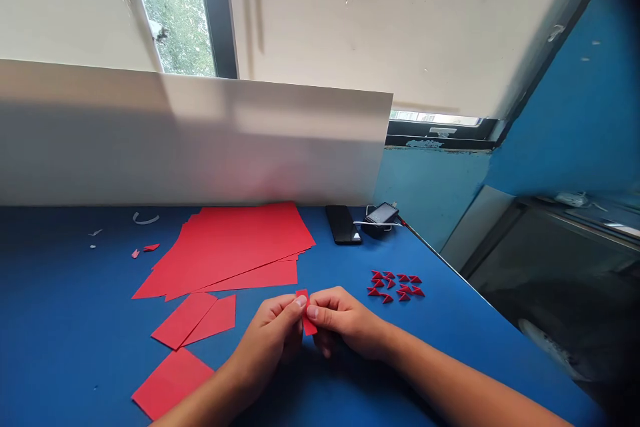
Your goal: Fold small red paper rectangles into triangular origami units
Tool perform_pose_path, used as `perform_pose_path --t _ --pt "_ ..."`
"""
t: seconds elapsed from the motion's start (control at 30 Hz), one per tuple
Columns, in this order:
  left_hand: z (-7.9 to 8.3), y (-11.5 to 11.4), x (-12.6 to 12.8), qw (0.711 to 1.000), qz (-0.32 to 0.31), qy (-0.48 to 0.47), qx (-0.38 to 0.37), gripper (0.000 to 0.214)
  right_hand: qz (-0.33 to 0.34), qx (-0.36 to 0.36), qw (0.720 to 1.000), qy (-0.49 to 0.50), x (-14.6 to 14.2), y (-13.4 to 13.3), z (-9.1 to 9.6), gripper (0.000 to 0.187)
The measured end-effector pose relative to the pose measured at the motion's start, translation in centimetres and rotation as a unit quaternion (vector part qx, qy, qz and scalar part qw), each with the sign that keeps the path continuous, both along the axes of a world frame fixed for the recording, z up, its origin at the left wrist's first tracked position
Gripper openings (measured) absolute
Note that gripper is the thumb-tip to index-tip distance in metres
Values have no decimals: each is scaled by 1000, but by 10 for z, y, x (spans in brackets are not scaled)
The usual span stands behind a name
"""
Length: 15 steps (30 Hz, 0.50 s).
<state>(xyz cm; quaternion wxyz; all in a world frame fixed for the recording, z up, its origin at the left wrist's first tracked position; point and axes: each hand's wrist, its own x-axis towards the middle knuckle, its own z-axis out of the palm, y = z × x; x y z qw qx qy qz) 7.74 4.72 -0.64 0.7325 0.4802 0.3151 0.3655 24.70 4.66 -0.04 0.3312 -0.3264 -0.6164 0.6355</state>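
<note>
Between my two hands is a small folded strip of red paper [309,325], held upright above the blue table. My left hand [274,331] pinches its left side, thumb on the face of the strip. From the right, my right hand [347,320] grips the same strip with thumb and bent fingers. To the right lie several small folded red paper triangles [404,290] in a loose cluster. Left of my hands are cut red paper pieces [186,320], with another red piece [170,383] nearer me, partly covered by my left forearm.
A stack of large red sheets [235,247] lies at the back of the blue table [60,333]. Behind it stands a white board [200,140]. A black phone [343,225] and a small device with a cable [382,213] sit at the back right. Paper scraps [151,248] lie left.
</note>
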Motion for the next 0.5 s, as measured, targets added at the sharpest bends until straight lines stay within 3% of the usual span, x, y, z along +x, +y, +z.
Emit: perform_pose_path --t 0.27,0.5 --pt "-3 -1 -3 999 -19 16 20 40 -32 -3 999 10 -3 -2 -1 35" --pt "6 -4 1 999 -11 33 28 44 -26 -12 999 40 -1 -1 -5 38"
